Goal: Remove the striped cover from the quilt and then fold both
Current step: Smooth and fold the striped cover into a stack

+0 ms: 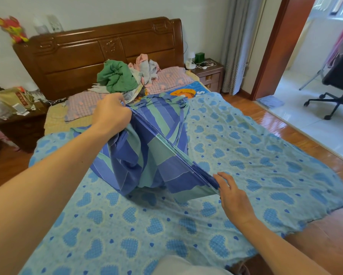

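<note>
While I watch from the head view, striped cover (147,147) lies bunched mid-bed on the heart-print quilt (246,155) | left hand (111,112) grips its far folded edge, lifted toward the headboard (99,50) | right hand (232,195) pinches its near corner, fingers loose.

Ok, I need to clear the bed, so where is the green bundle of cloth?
The green bundle sits at the head of the bed, against the wooden headboard, just left of the pink and grey clothes.
</note>
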{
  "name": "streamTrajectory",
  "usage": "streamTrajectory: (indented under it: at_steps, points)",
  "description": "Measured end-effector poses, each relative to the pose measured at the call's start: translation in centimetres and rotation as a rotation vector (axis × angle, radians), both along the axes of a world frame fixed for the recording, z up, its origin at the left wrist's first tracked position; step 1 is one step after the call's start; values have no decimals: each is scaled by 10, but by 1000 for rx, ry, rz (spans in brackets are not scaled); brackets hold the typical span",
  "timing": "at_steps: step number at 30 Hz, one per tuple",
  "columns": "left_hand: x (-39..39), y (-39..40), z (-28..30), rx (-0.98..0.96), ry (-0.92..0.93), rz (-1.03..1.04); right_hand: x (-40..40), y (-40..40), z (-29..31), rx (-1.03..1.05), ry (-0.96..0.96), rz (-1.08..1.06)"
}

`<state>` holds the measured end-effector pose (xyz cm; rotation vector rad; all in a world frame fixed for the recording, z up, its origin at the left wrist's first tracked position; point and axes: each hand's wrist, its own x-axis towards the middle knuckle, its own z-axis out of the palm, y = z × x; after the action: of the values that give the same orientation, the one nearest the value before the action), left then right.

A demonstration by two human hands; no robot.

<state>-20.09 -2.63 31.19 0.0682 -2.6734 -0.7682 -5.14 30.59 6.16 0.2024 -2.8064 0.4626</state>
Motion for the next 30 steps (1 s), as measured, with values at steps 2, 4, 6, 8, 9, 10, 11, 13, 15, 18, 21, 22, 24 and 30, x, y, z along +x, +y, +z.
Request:
streamTrajectory:
  at_steps: [2,4,6,8,9,10,11,13,15,18,21,22,24,30]
  points:
    - [-1,-1,0,5,2,3,0,1,-2,28,-33,18]
    - [-1,-1,0,5,-1,0,-1,3,-4,53,-54,33]
    - [-2,-1,0,8,-5,-3,0,5,-5,74,-42,65]
    - [-1,-2,2,10,-6,9,2,5,-3,86,-10,120]
    - [0,-3,4,6,-8,19,2,5,-2,88,7,139]
    - [0,-4,5,7,-12,28,2,4,-1,87,22,150]
    - [0,-5,6,8,-15,33,2,4,0,86,28,152]
    - [2,-5,7,10,-8,46,0,2,2,71,19,127]
    - [4,-4,8,-15,1,69,-3,1,2,69,18,118]
    - [6,-1,11,-26,-7,76,-2,1,3,92,62,156]
    - [8,-1,12,-43,-1,81,0,-2,13,125,31,129]
    - [9,-1,11,-56,11,80,1,-5,14,135,-38,74]
    - [12,1,9,-83,52,61,-3,-8,17,36,-161,-65]
    - [59,30,-1,-118,225,-340,-31,-19,20,-776,-606,-675]
